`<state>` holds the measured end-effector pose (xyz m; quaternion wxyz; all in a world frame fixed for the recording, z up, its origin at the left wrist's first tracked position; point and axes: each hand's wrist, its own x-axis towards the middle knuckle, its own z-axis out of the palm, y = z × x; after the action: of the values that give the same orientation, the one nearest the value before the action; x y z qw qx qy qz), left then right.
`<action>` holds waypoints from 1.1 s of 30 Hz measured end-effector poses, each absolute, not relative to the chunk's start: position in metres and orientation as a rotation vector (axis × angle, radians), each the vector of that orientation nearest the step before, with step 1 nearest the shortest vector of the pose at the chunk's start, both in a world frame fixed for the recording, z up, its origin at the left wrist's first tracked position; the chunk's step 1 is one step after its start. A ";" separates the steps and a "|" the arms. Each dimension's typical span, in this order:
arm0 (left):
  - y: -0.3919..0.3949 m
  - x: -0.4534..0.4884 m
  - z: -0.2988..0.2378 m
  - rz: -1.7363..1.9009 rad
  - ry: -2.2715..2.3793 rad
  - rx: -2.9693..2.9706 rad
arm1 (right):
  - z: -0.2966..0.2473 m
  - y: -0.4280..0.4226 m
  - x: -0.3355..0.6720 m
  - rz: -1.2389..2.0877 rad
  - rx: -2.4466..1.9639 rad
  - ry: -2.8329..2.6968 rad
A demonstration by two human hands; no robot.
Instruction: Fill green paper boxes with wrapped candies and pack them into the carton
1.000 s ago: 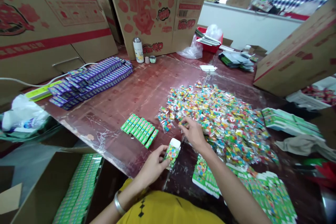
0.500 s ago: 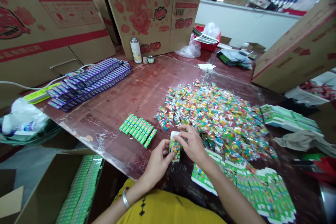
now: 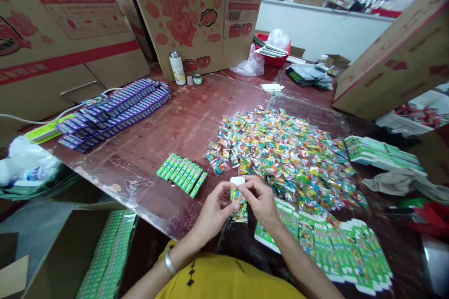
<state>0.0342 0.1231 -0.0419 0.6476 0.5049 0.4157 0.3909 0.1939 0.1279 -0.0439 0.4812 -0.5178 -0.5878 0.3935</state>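
Both hands grip a small green printed candy box (image 3: 239, 205), held upright near the table's front edge with its white top flap raised. My left hand (image 3: 218, 208) closes on its left side, thumb on the front. My right hand (image 3: 260, 198) pinches its upper right part, below the flap. Beyond my hands lies a heap of clear candy packets (image 3: 280, 149) with coloured pieces inside. To the left stands a row of green boxes (image 3: 182, 174). Flat green cartons (image 3: 336, 247) are fanned out beside my right forearm.
Purple boxes (image 3: 115, 114) are stacked at the left. An open carton (image 3: 105, 252) full of green boxes stands below the table's edge. A bottle (image 3: 177, 68) stands at the back by large cardboard boxes (image 3: 196, 23). A grey cloth (image 3: 403, 186) lies at the right.
My right hand has come down from above the box to its upper right side. The white flap now shows clearly between my hands. The camera view has shifted slightly.
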 end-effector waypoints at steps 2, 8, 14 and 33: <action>0.124 0.035 -0.042 0.928 0.924 1.096 | -0.043 0.129 0.193 0.996 -1.237 -1.363; 0.120 0.033 -0.042 0.976 1.008 1.106 | -0.041 0.136 0.192 1.121 -1.240 -1.264; 0.118 0.031 -0.039 0.957 1.038 1.254 | -0.033 0.148 0.203 1.280 -1.299 -1.334; 0.126 0.021 -0.041 0.914 1.041 1.148 | -0.016 0.119 0.197 0.648 -1.335 -2.290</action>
<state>0.0212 0.1259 -0.0406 0.6218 0.4996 0.4531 0.3980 0.1975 0.1189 -0.0163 0.2047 -0.4789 -0.8214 0.2325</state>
